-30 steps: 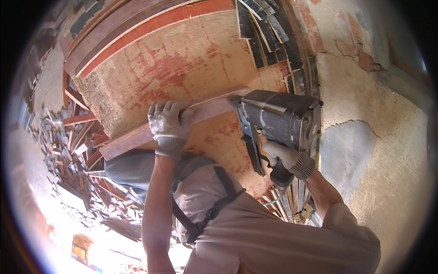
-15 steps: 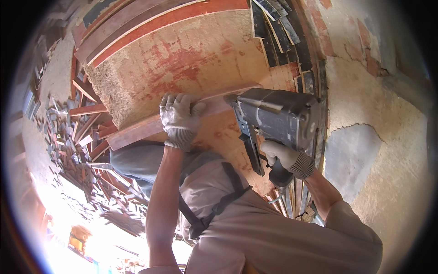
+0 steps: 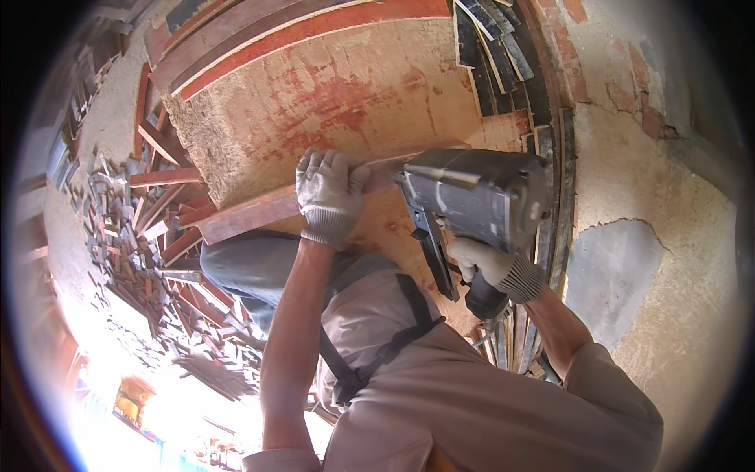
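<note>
My left hand (image 3: 330, 193), in a pale knitted glove, is closed over a long reddish-brown wooden strip (image 3: 252, 214). The strip lies aslant across a large plywood panel (image 3: 338, 94) smeared with red. In my right hand (image 3: 486, 263), also gloved, is the handle of a dark nail gun (image 3: 472, 189). Its nose is at the strip, just right of my left hand; whether it presses on the wood I cannot tell. The gun's straight magazine (image 3: 432, 256) slants down in front of my right fingers.
Long red and brown boards (image 3: 314, 39) lie along the panel's far edge. Black-faced strips (image 3: 491, 71) are stacked at the far right, beside a worn plaster wall (image 3: 629, 181). To the left, a heap of wood offcuts (image 3: 141, 259) covers the floor. A hose hangs below the gun.
The whole scene has shifted slightly right in the picture. Against the strip, the nail gun's nose is a little closer to my left hand. Both hands keep their holds.
</note>
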A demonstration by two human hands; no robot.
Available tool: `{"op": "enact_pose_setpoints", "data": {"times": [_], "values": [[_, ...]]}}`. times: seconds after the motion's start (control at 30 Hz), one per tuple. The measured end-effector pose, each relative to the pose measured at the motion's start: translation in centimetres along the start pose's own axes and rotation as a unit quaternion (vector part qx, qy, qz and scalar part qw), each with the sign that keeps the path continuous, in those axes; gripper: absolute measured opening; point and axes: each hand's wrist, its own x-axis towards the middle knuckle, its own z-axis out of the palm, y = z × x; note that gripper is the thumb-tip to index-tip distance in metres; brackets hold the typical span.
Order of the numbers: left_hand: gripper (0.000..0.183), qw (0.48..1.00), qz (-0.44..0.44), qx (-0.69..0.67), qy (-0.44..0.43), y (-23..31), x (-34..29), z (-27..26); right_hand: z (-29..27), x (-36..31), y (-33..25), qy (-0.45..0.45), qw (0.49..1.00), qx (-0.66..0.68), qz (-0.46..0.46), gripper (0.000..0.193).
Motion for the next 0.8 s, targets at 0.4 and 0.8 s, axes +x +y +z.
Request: {"op": "enact_pose_setpoints", "data": {"times": [0.4, 0.8], "values": [[0.044, 0.957, -0.147, 0.226, 0.104, -5.4, -3.1, -4.6, 0.7, 0.0, 1.5, 0.035, 0.999, -0.015, -0.026, 0.016], [0.057, 0.807, -0.552, -0.181, 0.103, -14.8, -7.6, -13.8, -0.4, -0.9, 4.8, 0.011, 1.0, 0.011, -0.016, 0.032]]}}
